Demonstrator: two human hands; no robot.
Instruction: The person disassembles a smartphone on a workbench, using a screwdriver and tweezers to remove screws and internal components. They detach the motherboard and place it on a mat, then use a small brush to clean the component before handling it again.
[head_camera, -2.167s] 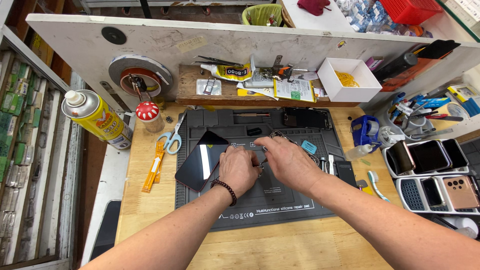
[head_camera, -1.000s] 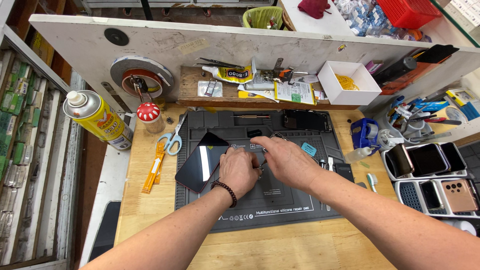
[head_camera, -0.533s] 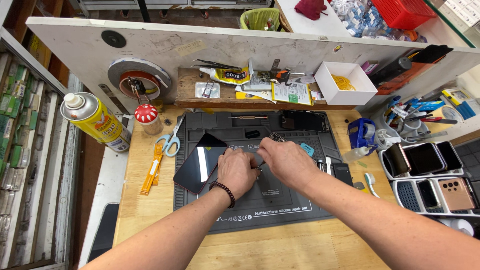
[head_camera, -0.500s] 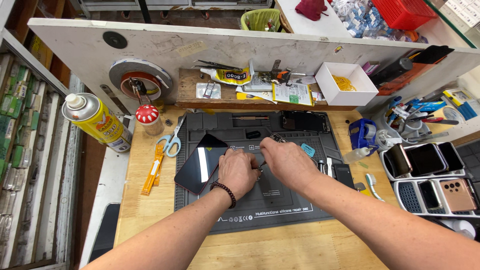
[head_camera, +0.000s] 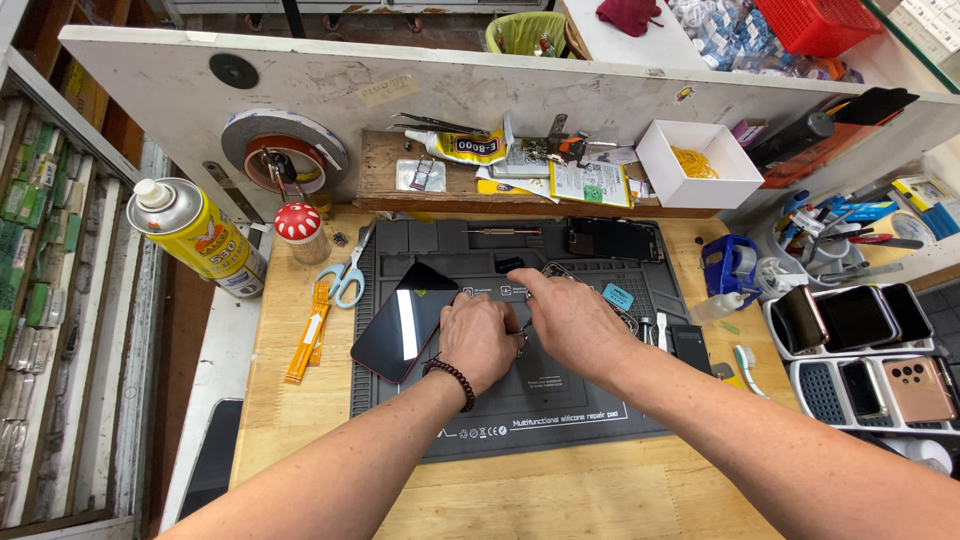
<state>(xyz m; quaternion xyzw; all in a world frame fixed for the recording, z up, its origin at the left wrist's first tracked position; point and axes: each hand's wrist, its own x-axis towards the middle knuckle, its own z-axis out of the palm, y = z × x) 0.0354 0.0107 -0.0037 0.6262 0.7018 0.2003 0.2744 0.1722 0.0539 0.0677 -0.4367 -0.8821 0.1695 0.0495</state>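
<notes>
An opened phone lies on the dark grey repair mat (head_camera: 560, 420). Its black screen (head_camera: 405, 320) is folded out to the left and tilted up. The phone's metal frame (head_camera: 556, 270) shows at the edges under my hands. My left hand (head_camera: 480, 338) is curled down on the phone body beside the screen. My right hand (head_camera: 572, 322) lies over the frame, fingertips pointing left toward the top edge. A thin metal tool (head_camera: 522, 335) shows between the two hands; most of it is hidden.
Around the mat are blue-handled scissors (head_camera: 346, 280), an orange flex strip (head_camera: 308, 330), a yellow spray can (head_camera: 195, 235) and a red-capped jar (head_camera: 298, 230). A white box (head_camera: 700, 165) sits on the back shelf. Trays of phones (head_camera: 860, 340) stand at the right.
Both hands have stayed over the phone body. My right hand's fingers have shifted slightly to the left along the frame's top; the screen has not moved.
</notes>
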